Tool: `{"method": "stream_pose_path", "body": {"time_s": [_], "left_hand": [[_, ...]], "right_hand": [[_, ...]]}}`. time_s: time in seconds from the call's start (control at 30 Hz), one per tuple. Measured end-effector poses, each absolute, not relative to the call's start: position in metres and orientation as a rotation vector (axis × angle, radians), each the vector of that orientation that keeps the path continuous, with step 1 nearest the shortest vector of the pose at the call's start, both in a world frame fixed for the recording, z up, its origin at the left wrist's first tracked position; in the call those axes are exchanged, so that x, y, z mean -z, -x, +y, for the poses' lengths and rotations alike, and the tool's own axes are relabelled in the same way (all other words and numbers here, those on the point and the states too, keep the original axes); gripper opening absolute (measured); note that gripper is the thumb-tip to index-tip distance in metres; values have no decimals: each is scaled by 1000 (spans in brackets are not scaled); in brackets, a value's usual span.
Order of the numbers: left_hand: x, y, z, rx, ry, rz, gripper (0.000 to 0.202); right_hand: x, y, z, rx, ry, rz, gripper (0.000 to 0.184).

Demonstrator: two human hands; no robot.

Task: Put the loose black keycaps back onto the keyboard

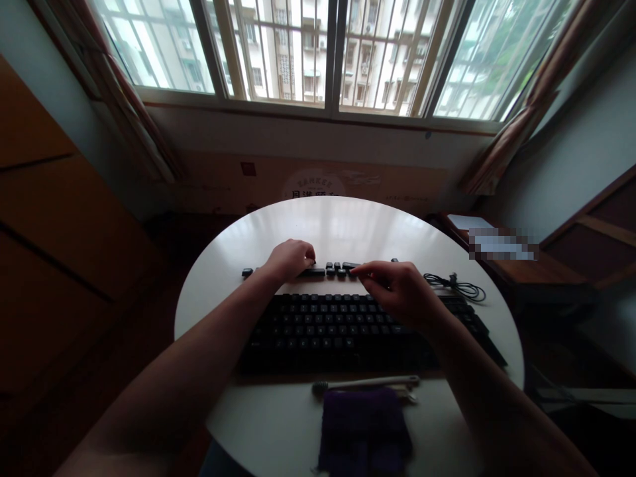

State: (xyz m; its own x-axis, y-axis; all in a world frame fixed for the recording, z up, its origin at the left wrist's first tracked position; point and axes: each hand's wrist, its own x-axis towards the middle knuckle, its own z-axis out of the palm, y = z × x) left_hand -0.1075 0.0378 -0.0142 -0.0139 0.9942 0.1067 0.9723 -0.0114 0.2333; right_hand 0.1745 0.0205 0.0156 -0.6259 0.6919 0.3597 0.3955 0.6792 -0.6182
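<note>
A black keyboard (318, 324) lies across the white round table, with bare gaps along its lowest row. Beyond its far edge sits a line of loose black keycaps, among them a long spacebar keycap (314, 272) and several small ones (342, 272). My left hand (291, 258) is over the left part of this line, its fingertips pinched on a small dark piece that looks like a keycap. My right hand (392, 288) reaches over the keyboard's right part, index finger stretched out and touching the right end of the keycap line. Its thumb is apart from the index finger.
A coiled black cable (460, 287) lies at the table's right. In front of the keyboard are a light-handled brush (368, 383) and a folded purple cloth (365, 424). The white table's (238, 232) curved edge surrounds these; a wooden bench (551, 268) stands at right.
</note>
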Motion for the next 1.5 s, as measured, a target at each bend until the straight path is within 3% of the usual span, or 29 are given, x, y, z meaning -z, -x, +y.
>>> {"method": "stream_pose_path", "body": {"time_s": [0.23, 0.43, 0.67, 0.93, 1.17, 1.5], "left_hand": [[5, 102, 30, -586, -2147, 2165, 12], [-25, 70, 1, -958, -2110, 1735, 13], [-25, 45, -9, -870, -1949, 1389, 19], [-20, 44, -6, -855, -1907, 1278, 17], [-11, 44, -1, -903, -2010, 1286, 20], [-13, 85, 13, -1228, -2426, 1719, 29]], "right_hand": [[-12, -175, 26, -622, 844, -2311, 28], [-8, -174, 31, -590, 738, -2317, 28], [-8, -173, 31, -588, 749, -2375, 14], [-8, -176, 32, -698, 733, -2470, 11], [-7, -177, 35, -736, 706, -2471, 18], [-20, -224, 15, -843, 844, -2508, 26]]}}
